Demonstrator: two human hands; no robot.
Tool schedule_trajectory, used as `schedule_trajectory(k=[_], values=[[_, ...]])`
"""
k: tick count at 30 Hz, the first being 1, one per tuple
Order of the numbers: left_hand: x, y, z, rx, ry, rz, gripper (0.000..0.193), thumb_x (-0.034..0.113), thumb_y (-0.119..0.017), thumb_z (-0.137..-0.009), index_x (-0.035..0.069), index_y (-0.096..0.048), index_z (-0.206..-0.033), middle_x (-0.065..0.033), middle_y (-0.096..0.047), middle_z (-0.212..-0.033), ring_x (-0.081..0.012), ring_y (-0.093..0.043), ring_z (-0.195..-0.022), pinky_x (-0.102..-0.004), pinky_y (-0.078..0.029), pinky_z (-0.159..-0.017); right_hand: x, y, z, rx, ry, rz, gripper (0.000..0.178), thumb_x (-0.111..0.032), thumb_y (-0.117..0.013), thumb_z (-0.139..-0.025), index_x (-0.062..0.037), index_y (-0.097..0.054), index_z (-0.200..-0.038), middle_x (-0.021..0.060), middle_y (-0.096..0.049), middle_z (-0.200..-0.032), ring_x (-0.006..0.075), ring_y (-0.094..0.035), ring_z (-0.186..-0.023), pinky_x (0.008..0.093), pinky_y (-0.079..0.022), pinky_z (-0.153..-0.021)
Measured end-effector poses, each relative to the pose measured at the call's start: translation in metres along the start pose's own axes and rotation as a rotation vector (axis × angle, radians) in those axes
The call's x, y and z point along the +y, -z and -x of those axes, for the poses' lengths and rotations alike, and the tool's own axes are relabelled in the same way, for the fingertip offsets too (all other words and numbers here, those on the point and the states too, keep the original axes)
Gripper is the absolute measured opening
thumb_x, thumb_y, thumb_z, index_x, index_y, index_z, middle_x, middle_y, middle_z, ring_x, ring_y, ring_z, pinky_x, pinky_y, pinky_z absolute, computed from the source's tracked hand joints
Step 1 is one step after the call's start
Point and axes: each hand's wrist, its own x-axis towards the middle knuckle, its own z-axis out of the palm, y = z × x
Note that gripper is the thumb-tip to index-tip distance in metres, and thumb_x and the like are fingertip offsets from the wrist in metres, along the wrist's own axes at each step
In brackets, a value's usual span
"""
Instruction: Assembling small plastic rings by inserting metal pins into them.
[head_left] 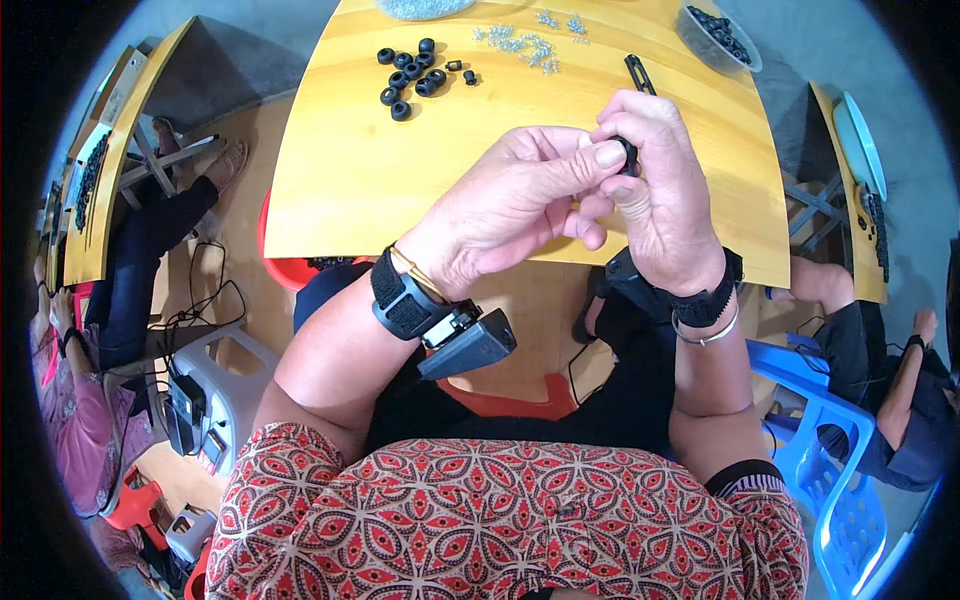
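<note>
Both hands meet above the near right part of the yellow table (370,180). Between their fingertips is a small black round part (628,155), mostly covered by fingers. My left hand (510,200) pinches it with the thumb stretched over its near side. Curled around its other side are the fingers and thumb of my right hand (665,175). Just beyond the right knuckles lies a slim black slotted piece (640,75). Several black wheel-like rings (400,85) sit in a loose group at the far left, with two smaller black pieces (462,72) beside them.
Small clear pieces (520,45) are scattered at the table's far side. A clear bowl of black parts (722,40) stands at the far right corner, another tub (425,6) at the far edge. Below the left edge is a red basin (268,240). People sit at tables on both sides.
</note>
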Motion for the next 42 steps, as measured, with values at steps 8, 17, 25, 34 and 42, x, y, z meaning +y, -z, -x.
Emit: schedule_trajectory(k=[8, 17, 25, 34, 42], values=[[-0.006, -0.001, 0.002, 0.074, -0.004, 0.089, 0.019, 0.018, -0.051, -0.083, 0.001, -0.056, -0.078, -0.0007, -0.052, -0.064, -0.0049, -0.048, -0.054, -0.018, -0.046, -0.048, 0.001, -0.008, 0.002, -0.015, -0.026, -0.002, 0.028, -0.014, -0.054, -0.078, -0.0006, -0.043, -0.1, 0.0138, -0.043, -0.096, 0.0269, -0.046, -0.084, 0.0317, -0.04, -0.073], [-0.003, -0.01, 0.002, 0.141, 0.043, 0.107, 0.022, 0.019, -0.05, -0.084, 0.001, -0.056, -0.074, 0.0004, -0.052, -0.064, -0.0044, -0.048, -0.053, -0.0181, -0.047, -0.05, 0.005, -0.01, 0.003, 0.052, -0.018, -0.057, 0.03, -0.025, -0.048, -0.082, -0.0003, -0.043, -0.099, 0.0138, -0.045, -0.088, 0.0282, -0.048, -0.077, 0.0313, -0.041, -0.068], [-0.004, -0.021, 0.0, 0.045, -0.374, -0.6, 0.108, 0.044, -0.079, -0.044, 0.007, -0.022, -0.128, -0.0104, -0.037, -0.12, -0.0192, -0.037, -0.11, -0.0297, -0.036, -0.087, -0.021, -0.008, 0.005, 0.031, -0.155, -0.053, 0.03, -0.027, -0.05, -0.08, -0.0028, -0.044, -0.098, 0.0114, -0.048, -0.077, 0.0267, -0.049, -0.069, 0.0324, -0.04, -0.062], [-0.021, -0.031, -0.005, 0.158, -0.809, -0.681, 0.034, 0.016, -0.074, -0.057, 0.004, -0.049, -0.079, 0.0014, -0.053, -0.07, -0.0063, -0.049, -0.067, -0.0213, -0.041, -0.066, -0.006, -0.024, 0.007, 0.187, 0.224, -0.094, 0.015, -0.008, -0.057, -0.069, -0.0057, -0.052, -0.083, 0.008, -0.05, -0.084, 0.0265, -0.05, -0.073, 0.0317, -0.041, -0.06], [-0.024, -0.03, -0.005, 0.196, -0.785, -0.605, 0.025, 0.012, -0.072, -0.062, 0.005, -0.049, -0.067, 0.0017, -0.053, -0.068, -0.0052, -0.049, -0.063, -0.0195, -0.041, -0.06, -0.027, -0.021, 0.008, 0.146, 0.015, -0.152, 0.014, -0.006, -0.057, -0.069, -0.0046, -0.052, -0.082, 0.0073, -0.052, -0.082, 0.0271, -0.051, -0.073, 0.0313, -0.042, -0.061]])
